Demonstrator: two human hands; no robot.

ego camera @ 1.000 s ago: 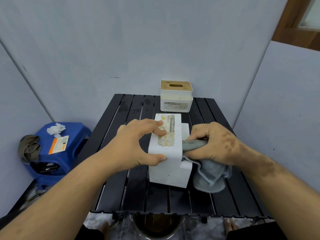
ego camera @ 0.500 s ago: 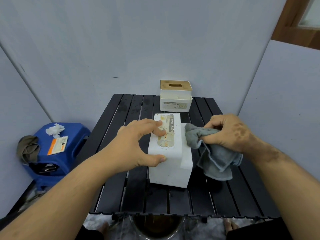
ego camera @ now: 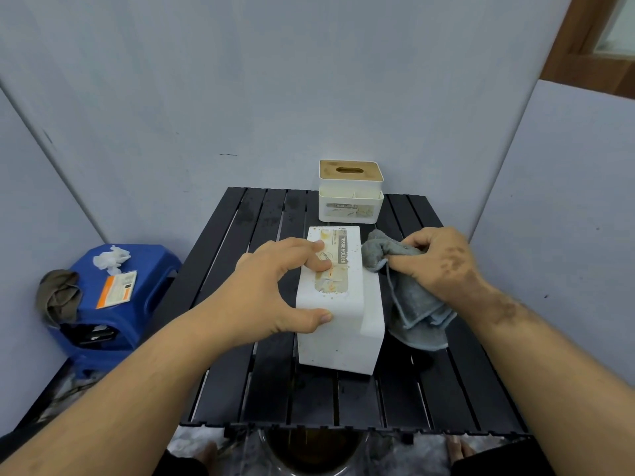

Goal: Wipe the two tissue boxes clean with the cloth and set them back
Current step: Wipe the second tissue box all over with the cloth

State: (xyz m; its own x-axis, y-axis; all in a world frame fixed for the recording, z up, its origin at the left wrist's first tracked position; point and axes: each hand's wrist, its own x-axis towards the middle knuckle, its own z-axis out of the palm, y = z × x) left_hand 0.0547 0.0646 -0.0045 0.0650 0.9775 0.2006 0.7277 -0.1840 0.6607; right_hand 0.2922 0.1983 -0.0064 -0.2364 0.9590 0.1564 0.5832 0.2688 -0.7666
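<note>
The white rectangular tissue box (ego camera: 338, 304) lay on its side mid-table, long axis running away from the person, label up. The left hand (ego camera: 271, 290) gripped it, thumb near, fingers on the label. The right hand (ego camera: 443, 262) clutched the grey cloth (ego camera: 409, 297) just beside the box's right face.

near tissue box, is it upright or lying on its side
On its side: the near tissue box has its label facing up, while the far tissue box stands upright with its wooden slot on top.

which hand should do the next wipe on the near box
Right. The right hand already grips the cloth, bunched against the near box's far right edge. The left hand grips that box, steadying it on the table.
</note>
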